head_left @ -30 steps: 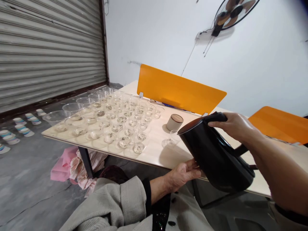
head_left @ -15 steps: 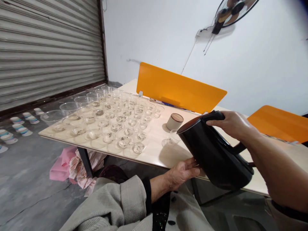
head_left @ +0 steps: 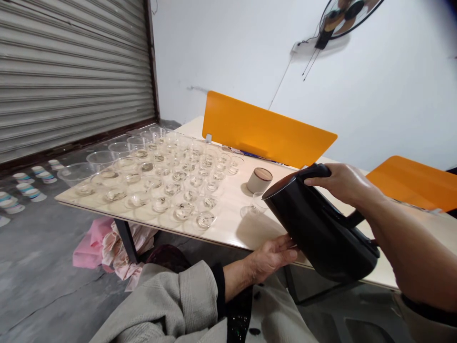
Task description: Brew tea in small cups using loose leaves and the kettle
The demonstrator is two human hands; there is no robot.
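Observation:
A black kettle [head_left: 321, 228] leans to the left over the table's near edge, its wide mouth toward the clear plastic cups. My right hand [head_left: 350, 183] is closed around its handle. Under the lower left side of the kettle, my left hand [head_left: 273, 259] supports the body with its fingers, which are partly hidden behind it. Just beyond the mouth stands one clear plastic cup [head_left: 260, 202], apart from the rest. Several rows of clear plastic cups [head_left: 183, 209] with small dark bits at the bottom cover the table's left part.
A light canister with a wooden lid [head_left: 260, 180] stands behind the lone cup. An orange divider [head_left: 267, 128] rises across the pale table [head_left: 228, 228]. Stacked paper cups [head_left: 26, 186] and pink cloth [head_left: 93, 243] are on the floor at left.
The kettle's base has shifted very slightly to the right. Both hands keep nearly the same places on it.

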